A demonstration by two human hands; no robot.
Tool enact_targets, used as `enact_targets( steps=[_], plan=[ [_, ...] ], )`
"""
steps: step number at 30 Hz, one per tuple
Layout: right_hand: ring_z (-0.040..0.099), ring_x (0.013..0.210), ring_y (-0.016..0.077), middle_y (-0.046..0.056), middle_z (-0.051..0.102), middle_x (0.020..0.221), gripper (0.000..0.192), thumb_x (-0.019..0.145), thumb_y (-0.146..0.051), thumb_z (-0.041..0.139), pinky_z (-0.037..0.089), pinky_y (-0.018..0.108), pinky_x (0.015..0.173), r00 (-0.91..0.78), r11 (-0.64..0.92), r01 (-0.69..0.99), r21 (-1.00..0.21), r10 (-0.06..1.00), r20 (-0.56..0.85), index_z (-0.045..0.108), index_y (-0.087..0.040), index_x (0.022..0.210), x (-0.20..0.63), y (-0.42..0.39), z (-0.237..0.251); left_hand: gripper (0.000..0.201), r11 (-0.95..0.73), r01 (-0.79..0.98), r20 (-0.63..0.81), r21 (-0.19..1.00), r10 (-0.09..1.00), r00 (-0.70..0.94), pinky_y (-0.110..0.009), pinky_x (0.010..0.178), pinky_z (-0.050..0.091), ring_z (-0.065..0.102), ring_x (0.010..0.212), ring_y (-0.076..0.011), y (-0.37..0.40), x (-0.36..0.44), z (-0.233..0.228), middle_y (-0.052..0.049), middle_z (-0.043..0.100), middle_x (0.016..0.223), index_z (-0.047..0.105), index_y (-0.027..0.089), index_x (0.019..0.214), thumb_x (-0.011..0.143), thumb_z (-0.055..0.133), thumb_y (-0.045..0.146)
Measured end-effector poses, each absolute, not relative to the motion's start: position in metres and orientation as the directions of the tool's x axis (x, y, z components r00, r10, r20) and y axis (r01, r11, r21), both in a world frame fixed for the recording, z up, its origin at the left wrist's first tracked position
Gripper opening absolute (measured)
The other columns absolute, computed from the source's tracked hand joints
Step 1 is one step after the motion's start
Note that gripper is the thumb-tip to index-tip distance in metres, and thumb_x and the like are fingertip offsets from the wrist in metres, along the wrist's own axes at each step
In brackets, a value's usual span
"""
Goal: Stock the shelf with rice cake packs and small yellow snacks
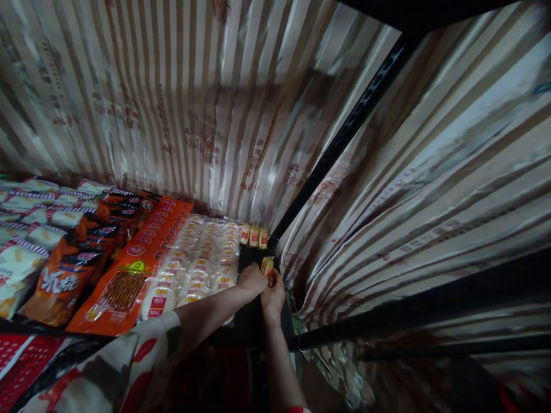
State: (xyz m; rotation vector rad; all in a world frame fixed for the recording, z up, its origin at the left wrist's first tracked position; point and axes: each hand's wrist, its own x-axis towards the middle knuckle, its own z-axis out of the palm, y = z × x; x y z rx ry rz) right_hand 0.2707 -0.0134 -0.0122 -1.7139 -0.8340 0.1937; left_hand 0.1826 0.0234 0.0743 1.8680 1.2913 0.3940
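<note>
A small yellow snack packet (267,264) stands upright between my hands, over the dark shelf (252,261) at its right end. My right hand (272,295) has its fingers closed around the packet's lower part. My left hand (253,280) is curled against the packet's left side, its fingertips partly hidden. Just behind, against the curtain, are a few matching yellow packets (254,236) in a short row. Clear-wrapped white rice crackers (200,265) lie in rows to the left of my hands.
Left of the crackers lie flat orange snack bags (124,269), orange-brown chip bags (60,281) and white snack bags (21,264). A striped curtain (206,103) hangs behind. A black metal post (340,137) rises at the shelf's right corner, with a black bar (408,298) running right.
</note>
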Motion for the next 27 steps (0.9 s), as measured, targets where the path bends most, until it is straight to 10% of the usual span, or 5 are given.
enact_targets(
  steps=[12, 18, 27],
  plan=[
    [0.064, 0.093, 0.0248, 0.014, 0.066, 0.104, 0.048, 0.073, -0.042, 0.054, 0.048, 0.036, 0.084, 0.737, -0.096, 0.419, -0.903, 0.617, 0.276, 0.057, -0.013, 0.111, 0.286, 0.027, -0.004, 0.034, -0.331, 0.778, -0.145, 0.535, 0.871, 0.470, -0.027, 0.092, 0.047, 0.059, 0.112, -0.0226, 0.078, 0.196, 0.104, -0.015, 0.064, 0.118, 0.059, 0.008, 0.114, 0.082, 0.048, 0.012],
    [0.061, 0.102, 0.0295, 0.017, 0.063, 0.111, 0.053, 0.075, -0.048, 0.049, 0.045, 0.041, 0.090, 0.773, -0.192, 0.447, -0.874, 0.575, 0.268, 0.054, -0.012, 0.114, 0.290, 0.026, -0.003, 0.040, -0.742, 0.649, 0.082, 0.168, 0.666, 0.741, -0.041, 0.109, 0.034, 0.033, 0.136, -0.0259, 0.101, 0.195, 0.084, -0.012, 0.048, 0.140, 0.057, 0.009, 0.122, 0.090, 0.033, 0.008],
    [0.060, 0.105, 0.0295, 0.018, 0.061, 0.117, 0.057, 0.080, -0.052, 0.041, 0.045, 0.039, 0.086, 0.771, -0.240, 0.506, -0.829, 0.557, 0.309, 0.047, -0.014, 0.121, 0.293, 0.029, -0.002, 0.041, -0.880, 0.472, 0.089, -0.059, 0.466, 0.880, -0.042, 0.109, 0.031, 0.024, 0.141, -0.0239, 0.131, 0.220, 0.054, -0.002, 0.036, 0.149, 0.053, 0.018, 0.129, 0.093, 0.034, 0.015]
  ],
)
